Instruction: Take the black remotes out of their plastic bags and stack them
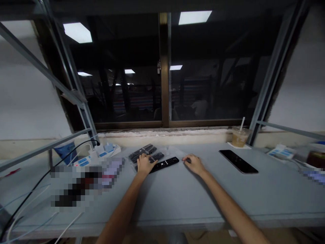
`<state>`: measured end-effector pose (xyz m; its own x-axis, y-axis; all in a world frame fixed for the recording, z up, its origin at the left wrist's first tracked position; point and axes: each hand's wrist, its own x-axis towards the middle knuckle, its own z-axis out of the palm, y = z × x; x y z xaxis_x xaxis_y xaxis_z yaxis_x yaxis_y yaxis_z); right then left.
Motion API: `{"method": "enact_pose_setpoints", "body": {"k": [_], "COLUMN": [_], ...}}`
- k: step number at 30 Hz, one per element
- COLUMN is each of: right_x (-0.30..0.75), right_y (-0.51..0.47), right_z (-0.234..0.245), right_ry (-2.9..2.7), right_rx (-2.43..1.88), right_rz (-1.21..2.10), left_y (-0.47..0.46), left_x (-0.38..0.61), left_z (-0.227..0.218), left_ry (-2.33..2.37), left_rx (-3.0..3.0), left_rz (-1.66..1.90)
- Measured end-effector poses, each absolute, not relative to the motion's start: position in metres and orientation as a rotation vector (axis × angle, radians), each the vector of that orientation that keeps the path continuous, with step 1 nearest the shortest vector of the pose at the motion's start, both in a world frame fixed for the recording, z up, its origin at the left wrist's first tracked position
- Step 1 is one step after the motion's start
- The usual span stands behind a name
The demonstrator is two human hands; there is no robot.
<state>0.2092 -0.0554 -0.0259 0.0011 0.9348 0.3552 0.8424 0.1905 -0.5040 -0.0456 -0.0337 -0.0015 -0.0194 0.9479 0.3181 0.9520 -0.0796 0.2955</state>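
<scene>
My left hand [144,164] is closed over the near-left end of a black remote control [166,163], which lies slanted on the table with its buttons up. Its fingers also reach over a second dark remote [156,157] just behind. Further back lie more black remotes [142,151], some seemingly in clear plastic wrap. My right hand [195,164] rests on the table just right of the remote's far end, apart from it. Its fingers are curled in a pinch, with a small dark spot between them that I cannot make out.
A black phone [238,161] lies to the right, with a plastic cup with a straw [240,137] behind it. At left are a power strip [101,154], loose cables and a blue container [66,151]. Metal frame posts [274,73] flank the dark window.
</scene>
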Motion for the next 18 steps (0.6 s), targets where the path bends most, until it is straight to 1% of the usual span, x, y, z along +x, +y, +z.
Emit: {"method": "enact_pose_setpoints", "body": {"k": [10,18], "right_x": [0.211,0.209], "right_y": [-0.057,-0.057], "right_z": [-0.032,-0.027], "right_ry": [-1.804,-1.774], "right_rx": [-1.774,-1.730], "right_rz": [0.128,0.105], "left_y": [-0.032,-0.034], "left_x": [-0.049,-0.052], "left_z": [0.001,0.009], "left_ry": [-2.047,-1.979], "left_rx": [-2.228,-2.224], "left_rz": [-0.725,-1.023]}}
